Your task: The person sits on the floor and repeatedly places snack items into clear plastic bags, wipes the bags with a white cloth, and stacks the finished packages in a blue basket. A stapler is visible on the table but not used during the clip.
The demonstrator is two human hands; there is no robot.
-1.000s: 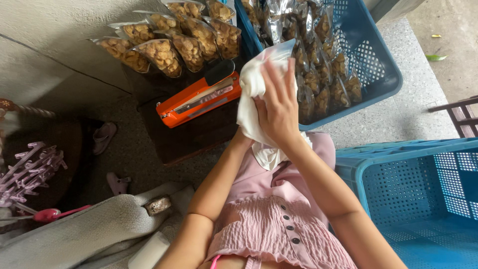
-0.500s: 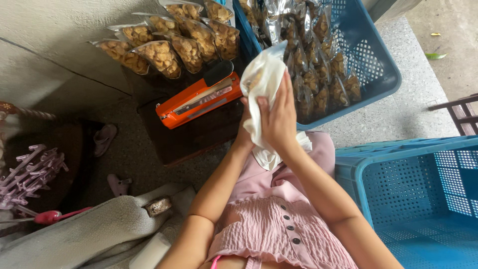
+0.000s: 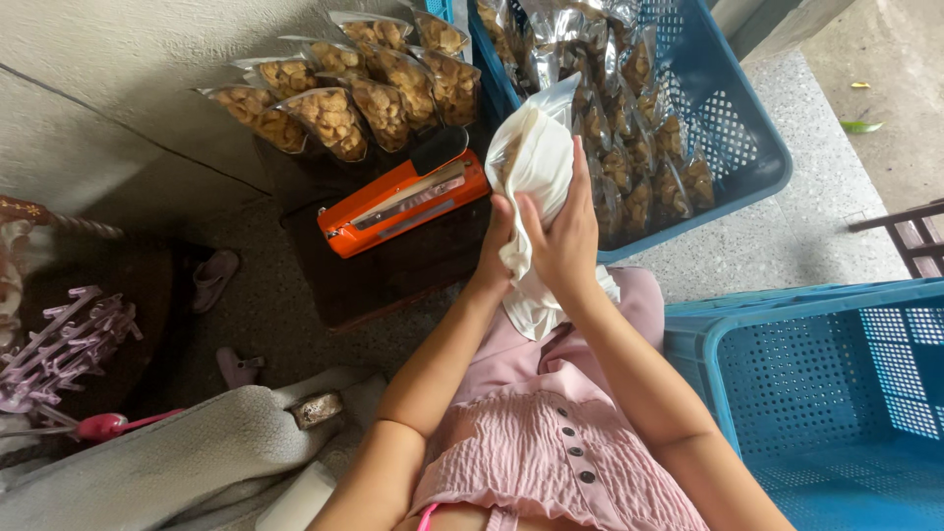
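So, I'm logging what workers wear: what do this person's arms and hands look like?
Both arms are bare from the shoulder down, no sleeves. The left hand and right hand have no gloves, and no rings, watch or bracelet show. The person wears a pink smocked top with small dark buttons.

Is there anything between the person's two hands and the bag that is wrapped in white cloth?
Yes, the white cloth itself. The right hand and the left hand press on the cloth, and the cloth lies around the bag, whose clear top sticks out above. Nothing else visible comes between them.

Home snack-packing spot: heat sealer (image 3: 403, 204), crates (image 3: 733, 128)
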